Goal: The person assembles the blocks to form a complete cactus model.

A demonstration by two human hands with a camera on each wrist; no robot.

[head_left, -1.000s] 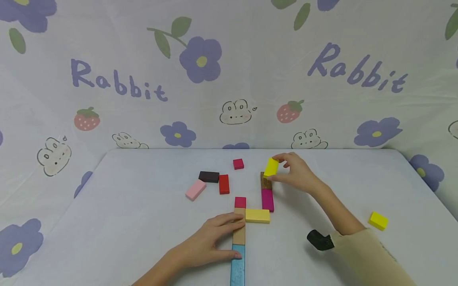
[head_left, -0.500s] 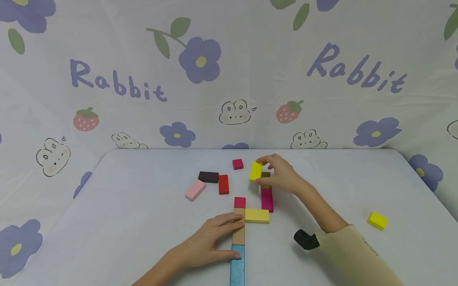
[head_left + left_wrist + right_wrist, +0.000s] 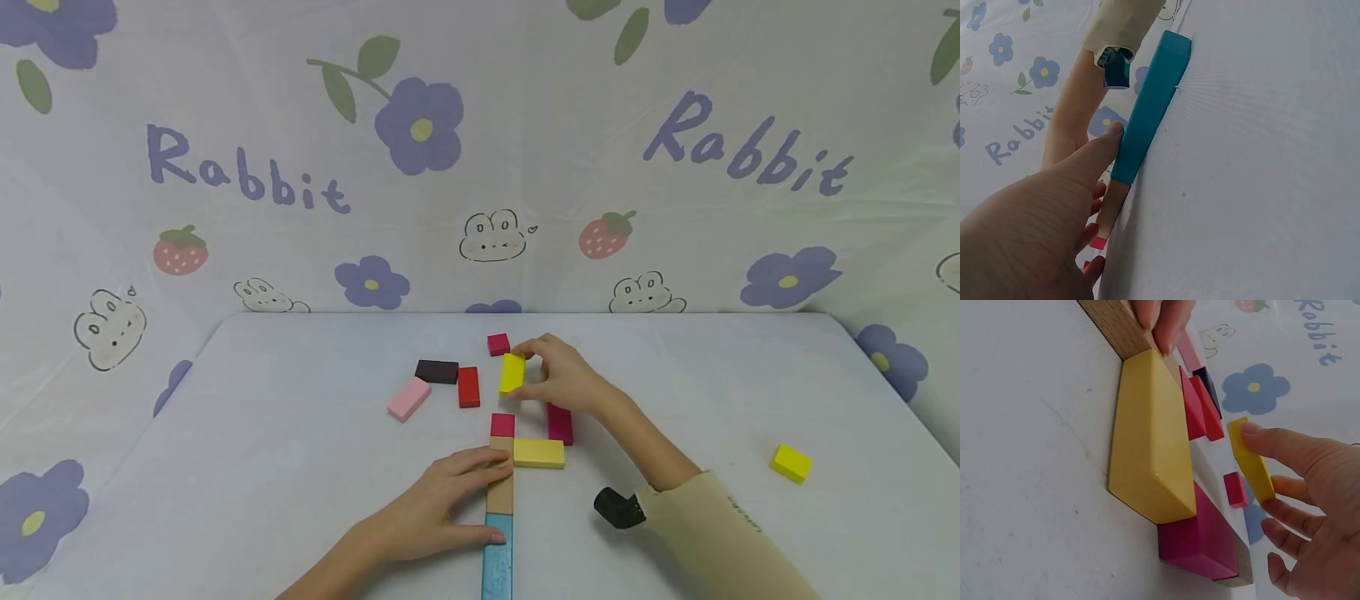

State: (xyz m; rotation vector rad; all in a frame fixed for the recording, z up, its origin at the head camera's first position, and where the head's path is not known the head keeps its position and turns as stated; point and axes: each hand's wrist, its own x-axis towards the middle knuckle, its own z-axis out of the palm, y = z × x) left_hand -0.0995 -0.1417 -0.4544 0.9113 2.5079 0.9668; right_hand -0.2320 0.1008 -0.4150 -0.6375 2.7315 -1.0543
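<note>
My right hand [image 3: 564, 377] pinches a bright yellow block [image 3: 512, 373] between thumb and fingers, above the far part of the table. In the right wrist view the block stands out beyond a small crimson block [image 3: 1235, 490]. The left hand [image 3: 423, 508] rests against a row of blocks, its fingers on a tan wooden block [image 3: 500, 497] and its thumb on a blue block [image 3: 498, 567]. A small red-pink block [image 3: 502, 425] caps the row's far end. From its right side runs a pale yellow block [image 3: 540, 453], with a magenta block [image 3: 560, 425] beyond; the right hand hides the brown block behind that.
Left of the held block lie a red block [image 3: 468, 387], a dark block [image 3: 437, 372] and a pink block [image 3: 409, 399]. Another bright yellow block [image 3: 791, 463] lies far right. A patterned cloth [image 3: 525, 167] hangs behind the white table [image 3: 225, 458].
The right hand has carried the yellow block leftward and slightly nearer, from over the brown block to between the small crimson block and the row's far end. The left hand stays in place.
</note>
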